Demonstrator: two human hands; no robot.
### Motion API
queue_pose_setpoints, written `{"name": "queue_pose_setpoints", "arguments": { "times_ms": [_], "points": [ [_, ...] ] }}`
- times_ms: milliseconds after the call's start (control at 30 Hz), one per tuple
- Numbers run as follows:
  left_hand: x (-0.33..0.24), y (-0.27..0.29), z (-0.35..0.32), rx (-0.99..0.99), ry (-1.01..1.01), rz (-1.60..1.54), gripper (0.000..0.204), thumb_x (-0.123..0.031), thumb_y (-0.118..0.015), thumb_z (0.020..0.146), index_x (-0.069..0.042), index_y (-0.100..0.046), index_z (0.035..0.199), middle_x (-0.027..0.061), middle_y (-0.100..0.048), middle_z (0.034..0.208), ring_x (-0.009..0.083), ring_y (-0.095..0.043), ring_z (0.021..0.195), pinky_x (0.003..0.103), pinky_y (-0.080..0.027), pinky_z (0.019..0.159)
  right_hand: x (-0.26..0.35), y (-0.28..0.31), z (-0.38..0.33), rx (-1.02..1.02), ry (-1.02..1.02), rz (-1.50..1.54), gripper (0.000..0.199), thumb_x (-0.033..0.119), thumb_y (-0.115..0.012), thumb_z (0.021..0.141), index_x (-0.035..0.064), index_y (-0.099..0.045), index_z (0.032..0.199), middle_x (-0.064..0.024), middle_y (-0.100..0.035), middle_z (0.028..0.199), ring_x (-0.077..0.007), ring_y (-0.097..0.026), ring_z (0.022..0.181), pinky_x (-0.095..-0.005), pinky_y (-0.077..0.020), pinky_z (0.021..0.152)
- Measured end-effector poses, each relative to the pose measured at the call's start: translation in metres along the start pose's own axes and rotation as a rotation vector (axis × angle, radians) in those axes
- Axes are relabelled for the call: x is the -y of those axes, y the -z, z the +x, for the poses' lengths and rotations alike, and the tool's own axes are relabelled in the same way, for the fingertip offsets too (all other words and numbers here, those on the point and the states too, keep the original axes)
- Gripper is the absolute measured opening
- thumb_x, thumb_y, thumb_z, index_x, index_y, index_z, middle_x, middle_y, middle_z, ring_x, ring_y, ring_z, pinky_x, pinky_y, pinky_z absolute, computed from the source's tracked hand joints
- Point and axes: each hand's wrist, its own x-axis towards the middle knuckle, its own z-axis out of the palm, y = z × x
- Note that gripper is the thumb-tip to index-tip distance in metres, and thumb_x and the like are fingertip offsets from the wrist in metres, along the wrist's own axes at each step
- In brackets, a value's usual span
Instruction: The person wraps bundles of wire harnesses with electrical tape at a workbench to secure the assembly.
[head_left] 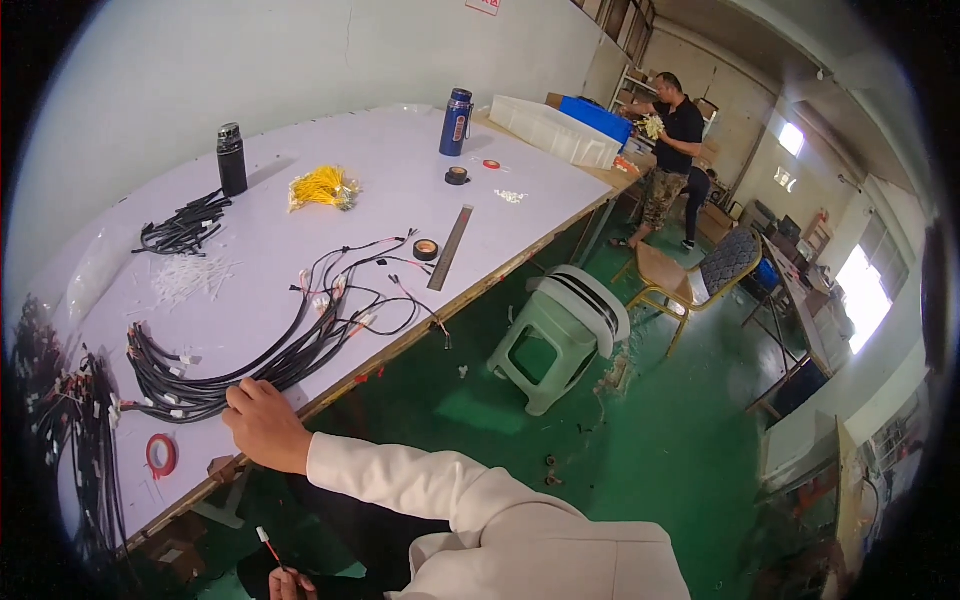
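My right hand (262,425) reaches out in a white sleeve and rests on the near edge of the white table (400,170). Its fingers lie flat and loosely bent, touching the end of a long bundle of black cables (215,385) with small white and red connectors. My left hand (290,585) is low at the bottom edge, mostly cut off, and pinches a thin white wire with a red tip (267,540). A red tape roll (161,455) lies on the table just left of my right hand.
On the table are more black cable bundles (185,228), white ties (190,275), yellow wires (322,187), a metal ruler (451,247), tape rolls (426,250), two bottles (232,158) and white and blue bins (555,130). A green stool (545,350) and chair (690,275) stand on the green floor. Another person (672,160) works at the far end.
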Motion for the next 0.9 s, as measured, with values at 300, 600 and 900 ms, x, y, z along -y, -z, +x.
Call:
{"name": "queue_pose_setpoints", "arguments": {
  "times_ms": [300, 600, 900],
  "points": [
    [0.002, -0.014, -0.007, 0.055, -0.022, 0.005, 0.017, -0.022, -0.054, 0.089, -0.006, -0.058, 0.087, 0.0002, -0.051, 0.065, 0.0077, -0.039, 0.053, 0.02, -0.03, 0.05, 0.013, -0.001, 0.0, -0.007, -0.142, 0.059, 0.013, 0.009, -0.058, 0.063, 0.0029, -0.054, 0.074, -0.0094, -0.046, 0.086, -0.0271, -0.043, 0.088, -0.038, -0.0371, 0.078],
    [0.006, -0.015, -0.006, 0.049, 0.037, -0.035, 0.016, -0.018, -0.052, 0.09, -0.004, -0.057, 0.088, 0.0006, -0.051, 0.066, 0.008, -0.04, 0.054, 0.021, -0.031, 0.051, 0.02, 0.007, 0.002, 0.026, -0.242, -0.006, 0.013, 0.009, -0.06, 0.063, 0.0032, -0.056, 0.073, -0.0095, -0.047, 0.088, -0.026, -0.042, 0.09, -0.0414, -0.0326, 0.081],
    [0.006, -0.014, 0.001, 0.046, 0.047, -0.03, 0.014, -0.016, -0.051, 0.09, -0.003, -0.057, 0.089, 0.0011, -0.052, 0.066, 0.0087, -0.04, 0.055, 0.021, -0.031, 0.051, 0.02, 0.012, 0.008, 0.112, -0.251, -0.021, 0.021, 0.011, -0.062, 0.062, 0.0041, -0.056, 0.081, -0.0097, -0.046, 0.089, -0.0262, -0.042, 0.091, -0.0418, -0.0314, 0.08]
  ]
}}
